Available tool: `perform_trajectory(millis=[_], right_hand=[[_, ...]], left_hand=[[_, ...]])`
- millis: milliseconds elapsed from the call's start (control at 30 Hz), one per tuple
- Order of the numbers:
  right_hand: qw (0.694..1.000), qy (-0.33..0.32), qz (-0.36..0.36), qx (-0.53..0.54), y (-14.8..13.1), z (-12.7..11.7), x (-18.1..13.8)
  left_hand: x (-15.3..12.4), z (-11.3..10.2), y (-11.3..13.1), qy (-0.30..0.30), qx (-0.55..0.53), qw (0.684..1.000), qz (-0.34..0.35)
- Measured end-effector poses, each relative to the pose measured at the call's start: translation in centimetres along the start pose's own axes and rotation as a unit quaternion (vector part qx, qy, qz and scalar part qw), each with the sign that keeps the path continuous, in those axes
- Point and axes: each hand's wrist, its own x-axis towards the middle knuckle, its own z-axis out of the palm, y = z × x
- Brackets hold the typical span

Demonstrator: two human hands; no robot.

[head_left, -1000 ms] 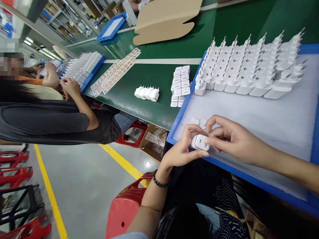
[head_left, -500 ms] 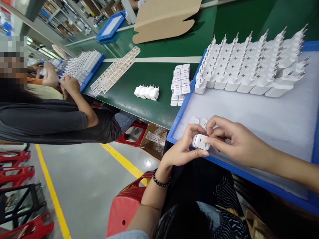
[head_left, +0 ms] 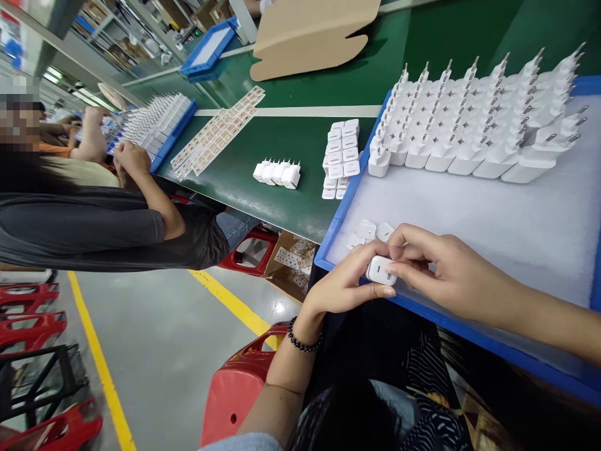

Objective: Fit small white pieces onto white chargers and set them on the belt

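My left hand [head_left: 345, 279] is closed around a white plug-in charger [head_left: 379, 272], its port face turned up toward me, over the near edge of the blue tray [head_left: 342, 216]. The thumb of my right hand [head_left: 441, 263] presses on the charger's end and its other fingers are curled in. Whether a small piece sits between those fingers is hidden. Several loose white pieces [head_left: 367, 229] lie in the tray just beyond my left hand. Rows of white chargers with pins up [head_left: 451, 134] fill the tray's far part.
Stacked white chargers [head_left: 342, 150] and a short row of chargers [head_left: 277, 173] stand on the green table [head_left: 225, 181]. Label sheets [head_left: 218, 131] and a cardboard sheet [head_left: 310, 41] lie farther off. A co-worker [head_left: 94, 219] sits at left. A red stool [head_left: 235, 388] stands below.
The charger has shifted slightly and tilted in my left hand, with my right thumb still at its end. More of the loose white pieces behind it show.
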Motion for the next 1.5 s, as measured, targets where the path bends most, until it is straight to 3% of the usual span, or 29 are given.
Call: perform_trajectory(millis=[333,633,800,1000,1133,1333,1500], right_hand=[[1.000,0.003,-0.002,-0.020,0.3,0.1,0.0],[0.998,-0.026,0.054,0.022,0.2,-0.2,0.2],[0.994,-0.024,0.069,0.077,0.5,-0.4,0.8],[0.995,-0.038,0.030,0.086,0.7,-0.2,0.8],[0.991,-0.029,0.058,0.118,0.7,-0.2,0.8],[0.980,-0.045,0.063,0.181,1.0,-0.8,1.7],[0.989,-0.035,0.068,0.130,1.1,-0.6,1.6]], left_hand=[[0.3,-0.4,0.4,-0.030,0.050,0.998,0.005],[0.1,-0.3,0.2,-0.045,0.081,0.996,-0.001],[0.0,0.1,0.2,-0.016,0.035,0.999,-0.025],[-0.1,1.2,-0.4,0.095,-0.018,0.995,0.000],[-0.1,1.7,-0.3,0.104,0.047,0.993,-0.004],[0.2,1.8,-0.1,0.062,0.175,0.982,0.021],[0.4,1.9,-0.5,0.033,0.212,0.976,0.028]])
